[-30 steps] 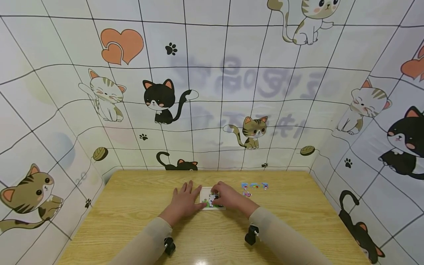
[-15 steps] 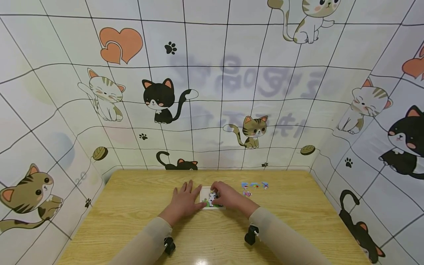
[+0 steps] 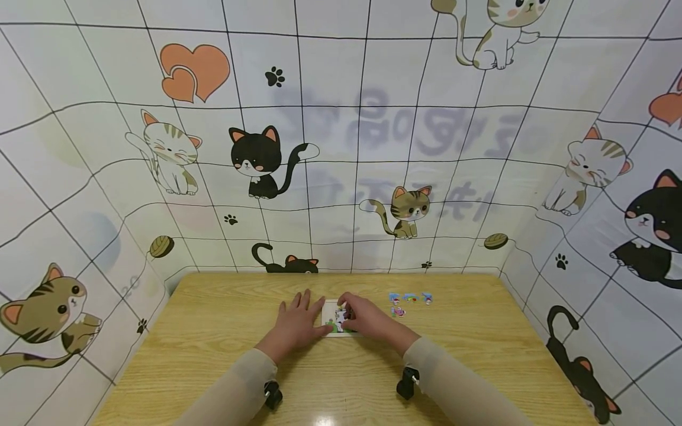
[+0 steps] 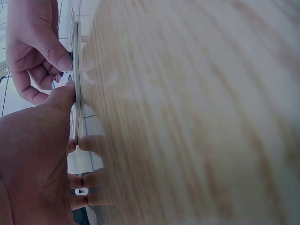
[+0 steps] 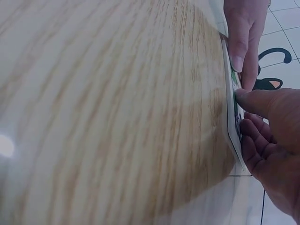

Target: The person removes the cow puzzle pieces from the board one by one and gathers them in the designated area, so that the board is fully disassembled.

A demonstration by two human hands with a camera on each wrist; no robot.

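Observation:
A small white-framed puzzle board (image 3: pixel 329 306) lies on the table, with a partial picture showing green, white and black. My left hand (image 3: pixel 295 326) rests flat at its left side, fingers spread and thumb on the board's lower left. The right hand (image 3: pixel 369 318) bends over the board's right half, with thumb and fingers curled round what looks like a dark puzzle piece (image 4: pixel 57 78), mostly covered. Seen edge-on in the right wrist view, the board (image 5: pixel 230 110) has both thumbs on its face. The right hand's fingers hide part of the picture.
Several loose colourful puzzle pieces (image 3: pixel 411 298) lie to the right of the board, beyond the right wrist. The wooden table (image 3: pixel 213 331) ends at a cat-patterned wall cloth (image 3: pixel 335 177) on the back and both sides.
The right hand's fingers shift slightly over the board, exposing a little more at its top edge. My left hand stays put, and the loose pieces keep their places.

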